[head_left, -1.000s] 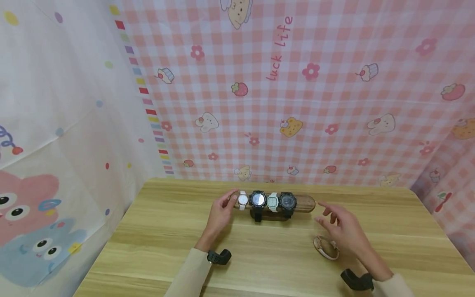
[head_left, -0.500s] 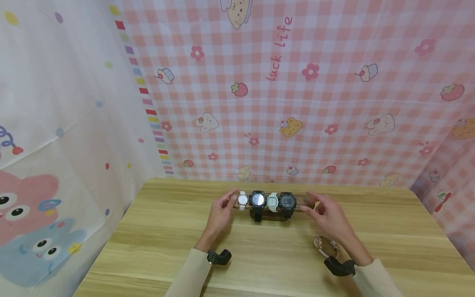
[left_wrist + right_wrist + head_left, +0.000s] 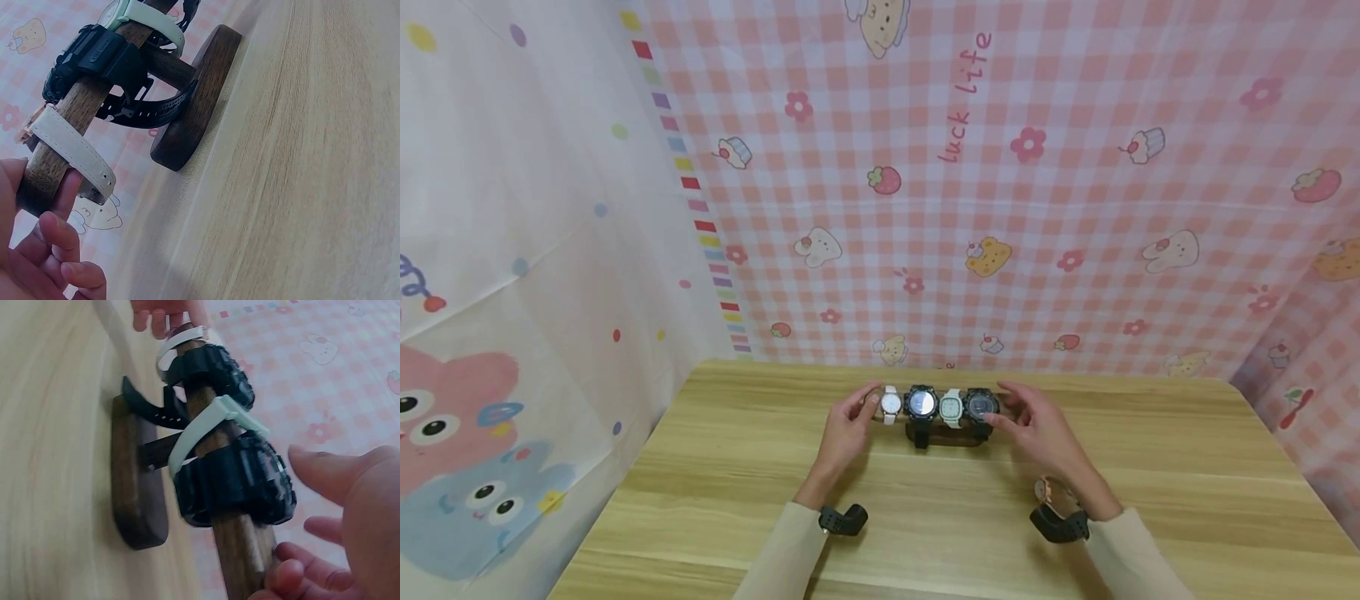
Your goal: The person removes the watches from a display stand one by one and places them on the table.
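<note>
Stand [image 3: 955, 437] of dark wood sits lower centre of head frame on worktop [image 3: 737, 500], w/ 4 watches along its bar [image 3: 80, 105]. L to R there: white-strap watch [image 3: 891, 404], black watch [image 3: 922, 403], pale green watch [image 3: 951, 408], 2nd black watch [image 3: 980, 403]. L hand [image 3: 844, 427]: grip pinching bar's L end, just beside white-strap watch. R hand [image 3: 1042, 427] at bar's R end: grip looks released, thumb & fingers spread about 2nd black watch; can't tell if they touch it. Strap [image 3: 147, 112] of black watch hangs down to base [image 3: 203, 94], upper centre of L-wrist frame. Rose-gold watch [image 3: 1048, 490] lies on worktop, lower R of head frame, partly behind black wrist cam [image 3: 1058, 526]. Beige sleeves [image 3: 786, 550] at bottom edge. Pink checked cloth [image 3: 917, 217] w/ cartoon prints, upper centre; white cloth [image 3: 557, 233] w/ coloured dots, L side.
</note>
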A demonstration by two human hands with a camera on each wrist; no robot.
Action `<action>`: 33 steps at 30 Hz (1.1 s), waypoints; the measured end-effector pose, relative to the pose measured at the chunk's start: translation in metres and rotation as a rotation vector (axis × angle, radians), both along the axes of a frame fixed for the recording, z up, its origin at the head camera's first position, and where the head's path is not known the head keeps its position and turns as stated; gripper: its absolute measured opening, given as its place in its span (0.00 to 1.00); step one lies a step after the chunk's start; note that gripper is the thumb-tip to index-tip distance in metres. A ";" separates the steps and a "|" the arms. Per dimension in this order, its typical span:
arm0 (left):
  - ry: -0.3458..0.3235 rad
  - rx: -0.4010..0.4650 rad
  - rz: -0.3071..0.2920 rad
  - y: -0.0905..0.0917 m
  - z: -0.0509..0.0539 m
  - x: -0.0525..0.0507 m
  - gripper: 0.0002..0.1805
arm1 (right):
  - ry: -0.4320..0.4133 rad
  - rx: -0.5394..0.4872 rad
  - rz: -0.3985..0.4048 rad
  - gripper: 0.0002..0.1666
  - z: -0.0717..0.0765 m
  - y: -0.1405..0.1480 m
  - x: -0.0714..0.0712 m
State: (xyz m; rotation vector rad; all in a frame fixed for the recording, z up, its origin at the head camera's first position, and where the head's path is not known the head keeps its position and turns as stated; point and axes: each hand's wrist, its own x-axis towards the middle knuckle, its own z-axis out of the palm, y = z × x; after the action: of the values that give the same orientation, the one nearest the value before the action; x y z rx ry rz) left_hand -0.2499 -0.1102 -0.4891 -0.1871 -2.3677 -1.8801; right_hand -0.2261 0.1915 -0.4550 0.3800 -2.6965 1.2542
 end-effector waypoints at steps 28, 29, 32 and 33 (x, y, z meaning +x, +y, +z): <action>-0.011 0.014 -0.032 0.000 0.018 0.011 0.17 | -0.127 0.113 -0.059 0.41 0.006 -0.016 -0.006; -0.010 0.013 -0.031 0.000 0.018 0.011 0.17 | -0.127 0.113 -0.058 0.41 0.006 -0.016 -0.006; -0.010 0.014 -0.031 0.001 0.018 0.011 0.17 | -0.123 0.110 -0.057 0.41 0.005 -0.015 -0.005; -0.011 0.012 -0.031 0.001 0.018 0.012 0.17 | -0.121 0.108 -0.056 0.41 0.005 -0.015 -0.005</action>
State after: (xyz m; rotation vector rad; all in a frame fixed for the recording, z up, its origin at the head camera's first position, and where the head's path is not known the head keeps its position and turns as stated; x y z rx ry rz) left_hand -0.2383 -0.1094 -0.4716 -0.2133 -2.3739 -1.9132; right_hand -0.2315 0.1763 -0.4499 0.2465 -2.8633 1.1547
